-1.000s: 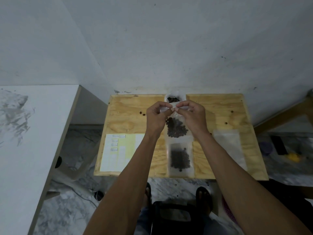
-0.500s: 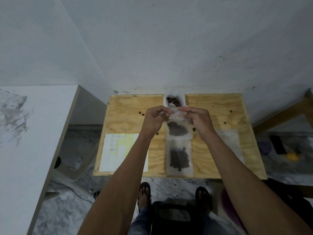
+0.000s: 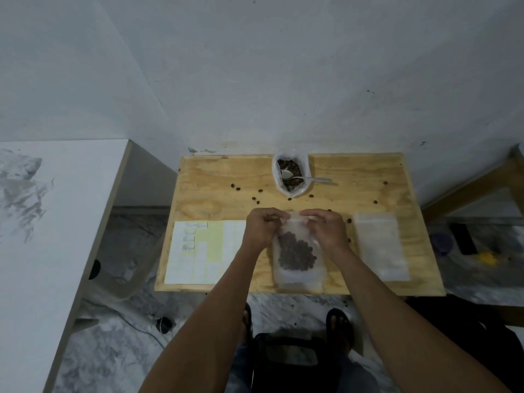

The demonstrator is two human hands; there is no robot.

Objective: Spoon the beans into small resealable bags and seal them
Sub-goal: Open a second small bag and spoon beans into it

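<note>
While both hands pinch small bag (image 3: 297, 251) of beans, spoon (image 3: 300, 177) rests in bean sack (image 3: 290, 171).

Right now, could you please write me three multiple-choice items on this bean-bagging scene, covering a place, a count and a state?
1. Where does the spoon lie?
A. bowl in the big bean bag
B. on the yellow sheet
C. on the floor

2. How many hands hold the filled small bag?
A. none
B. one
C. two

3. The stack of small bags at the right is:
A. full of beans
B. empty and flat
C. hanging from the wall

Answers: 1 A, its handle sticks out rightward; 2 C, left hand and right hand pinch its top; 3 B, no beans show inside.
</note>
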